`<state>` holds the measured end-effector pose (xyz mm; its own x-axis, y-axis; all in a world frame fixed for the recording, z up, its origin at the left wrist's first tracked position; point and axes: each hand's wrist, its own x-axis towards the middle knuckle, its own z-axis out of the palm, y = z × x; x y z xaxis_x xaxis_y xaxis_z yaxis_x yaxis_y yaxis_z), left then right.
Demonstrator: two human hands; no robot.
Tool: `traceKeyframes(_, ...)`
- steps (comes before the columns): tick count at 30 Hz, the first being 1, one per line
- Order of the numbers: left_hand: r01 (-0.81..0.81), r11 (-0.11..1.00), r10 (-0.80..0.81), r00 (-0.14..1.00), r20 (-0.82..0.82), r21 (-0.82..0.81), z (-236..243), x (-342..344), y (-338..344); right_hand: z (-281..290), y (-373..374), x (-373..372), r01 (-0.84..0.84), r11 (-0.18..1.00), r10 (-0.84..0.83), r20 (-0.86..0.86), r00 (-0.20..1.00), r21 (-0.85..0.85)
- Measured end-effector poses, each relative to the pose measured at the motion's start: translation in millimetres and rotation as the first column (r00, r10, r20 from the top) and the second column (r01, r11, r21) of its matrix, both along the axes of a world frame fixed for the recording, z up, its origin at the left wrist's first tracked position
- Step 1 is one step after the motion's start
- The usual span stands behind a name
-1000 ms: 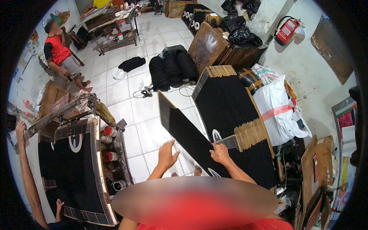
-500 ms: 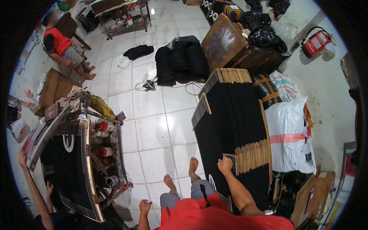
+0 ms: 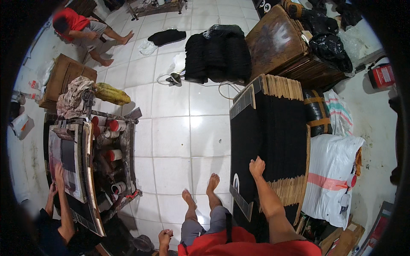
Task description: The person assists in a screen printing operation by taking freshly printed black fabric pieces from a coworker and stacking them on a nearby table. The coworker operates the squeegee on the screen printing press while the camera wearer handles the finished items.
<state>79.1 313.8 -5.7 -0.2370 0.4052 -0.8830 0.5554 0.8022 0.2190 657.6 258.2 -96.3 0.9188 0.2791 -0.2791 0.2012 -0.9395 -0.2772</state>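
Note:
A long stack of boards wrapped in black cloth [image 3: 282,128] stands at my right, with tan board edges [image 3: 288,190] showing at both ends. Grey panels [image 3: 242,204] and a white printed mark [image 3: 236,181] lie along its left side. My right hand [image 3: 257,167] is closed at the black cloth on top; what its fingers grip, if anything, is hidden. Low in front of my body, my left hand [image 3: 165,237] hangs in the air, fingers curled closed, with nothing visible in it.
At left, a co-worker's hands [image 3: 59,177] rest on a framed screen [image 3: 68,160] over a board. Its stand [image 3: 132,153] holds several red-lidded pots. Another person [image 3: 79,30] sits far left. Black bundles [image 3: 218,57] lie on the tiles. A white sack [image 3: 331,175] is beyond the stack.
My view has shifted. My right hand has left the spot beside a small grey panel and is over black cloth. The co-worker's raised screen is down on the board. The far person leans forward.

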Motion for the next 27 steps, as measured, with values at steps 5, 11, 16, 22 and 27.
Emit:
traceKeyframes(5,-0.091,0.995,0.087,0.992,-0.094,-0.033,5,-19,-5,-16,21,29,0.033,0.999,-0.033,-0.011,0.999,-0.005)
traceKeyframes(11,-0.084,0.996,0.083,0.996,0.024,0.029,5,7,8,-35,35,59,0.048,0.998,-0.047,0.046,0.998,-0.026)
traceKeyframes(16,-0.056,0.997,0.055,0.998,0.029,0.054,4,23,22,-41,41,70,0.055,0.998,-0.054,0.042,0.998,-0.029)
traceKeyframes(22,-0.011,0.999,0.010,1.000,0.009,0.030,6,19,23,-39,43,82,0.072,0.997,-0.072,0.034,0.997,-0.008)
traceKeyframes(27,-0.024,1.000,0.025,1.000,-0.019,0.002,4,18,20,-37,41,88,0.069,0.998,-0.069,0.040,0.997,-0.012)
